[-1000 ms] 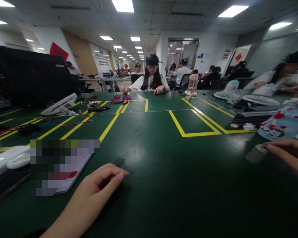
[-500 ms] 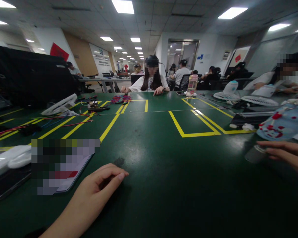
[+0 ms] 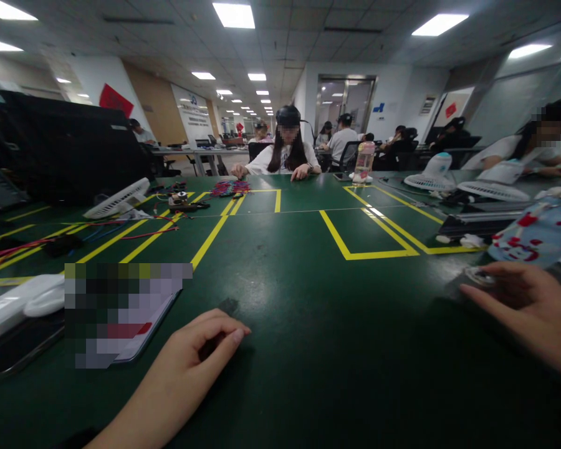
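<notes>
**Right hand slid in over the small cylinder**

Since the earlier frame, the right hand (image 3: 528, 308) had moved inward and lower along the green table (image 3: 308, 349), and its fingers now covered most of the small grey cylinder (image 3: 477, 275) that had stood clear of them; only the cylinder's pale top showed beside the fingertips. Whether the fingers actually clasped it could not be told.

At the far left, a white case (image 3: 19, 302) lay on a dark phone (image 3: 14, 349), with a second, blurred-out phone (image 3: 126, 315) just beside them. Red and blue wires (image 3: 75, 234) trailed across the yellow tape lines (image 3: 210, 240) behind. The left hand (image 3: 201, 349) rested on the table near the second phone, fingers curled loosely with the thumb tucked against them, nothing visible in its grip; a small dark patch (image 3: 227, 305) lay just beyond its knuckles. Across the table a person (image 3: 285, 156) sat with both hands on the surface. Towards the right, a pink bottle (image 3: 363, 163) stood upright, white fans (image 3: 453, 181) lay near the edge, and a blue pouch with red spots (image 3: 537, 234) sat just behind the right hand.
</notes>
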{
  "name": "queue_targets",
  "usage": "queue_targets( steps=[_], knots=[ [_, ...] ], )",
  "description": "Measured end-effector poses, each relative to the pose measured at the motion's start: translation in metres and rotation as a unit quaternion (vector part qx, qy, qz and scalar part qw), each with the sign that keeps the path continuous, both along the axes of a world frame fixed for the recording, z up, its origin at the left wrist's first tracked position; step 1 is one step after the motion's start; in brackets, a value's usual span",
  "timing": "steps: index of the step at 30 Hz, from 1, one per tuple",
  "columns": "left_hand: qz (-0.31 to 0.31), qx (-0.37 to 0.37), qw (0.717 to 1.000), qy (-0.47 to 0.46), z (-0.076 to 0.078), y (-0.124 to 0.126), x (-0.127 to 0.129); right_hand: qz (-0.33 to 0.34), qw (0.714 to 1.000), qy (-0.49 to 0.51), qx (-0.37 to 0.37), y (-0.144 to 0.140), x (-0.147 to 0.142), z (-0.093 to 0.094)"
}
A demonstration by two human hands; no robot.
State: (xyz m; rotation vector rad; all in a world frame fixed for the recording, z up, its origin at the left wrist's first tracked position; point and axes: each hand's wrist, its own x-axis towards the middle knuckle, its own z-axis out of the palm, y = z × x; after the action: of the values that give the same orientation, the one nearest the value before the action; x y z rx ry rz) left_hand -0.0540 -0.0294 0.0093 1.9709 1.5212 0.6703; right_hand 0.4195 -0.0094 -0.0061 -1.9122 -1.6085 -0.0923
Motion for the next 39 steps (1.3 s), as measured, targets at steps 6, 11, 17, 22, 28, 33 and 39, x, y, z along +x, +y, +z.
queue_targets(
  steps=[6,11,17,22,28,33,39],
  knots=[
    [-0.003,0.011,1.000,0.015,0.003,-0.001,0.001,0.339,0.930,0.135,-0.047,-0.006,-0.149,0.019],
    [-0.013,0.012,1.000,0.026,0.001,-0.001,-0.001,0.428,0.880,0.155,-0.135,-0.010,-0.209,0.015],
    [-0.048,0.072,0.996,-0.010,0.011,0.004,0.035,0.409,0.880,0.205,-0.127,-0.009,-0.206,0.000],
    [-0.102,0.117,0.987,-0.034,0.030,0.014,0.075,0.408,0.877,0.206,-0.149,-0.007,-0.207,0.003],
    [-0.049,0.096,0.992,-0.061,0.025,0.018,0.067,0.411,0.884,0.184,-0.128,-0.007,-0.201,0.008],
    [-0.096,0.073,0.992,0.033,-0.003,0.022,0.066,0.400,0.891,0.182,-0.116,-0.007,-0.200,0.003],
    [-0.092,0.060,0.994,0.022,-0.003,0.021,0.060,0.348,0.913,0.207,-0.057,0.001,-0.175,0.010]
  ],
)
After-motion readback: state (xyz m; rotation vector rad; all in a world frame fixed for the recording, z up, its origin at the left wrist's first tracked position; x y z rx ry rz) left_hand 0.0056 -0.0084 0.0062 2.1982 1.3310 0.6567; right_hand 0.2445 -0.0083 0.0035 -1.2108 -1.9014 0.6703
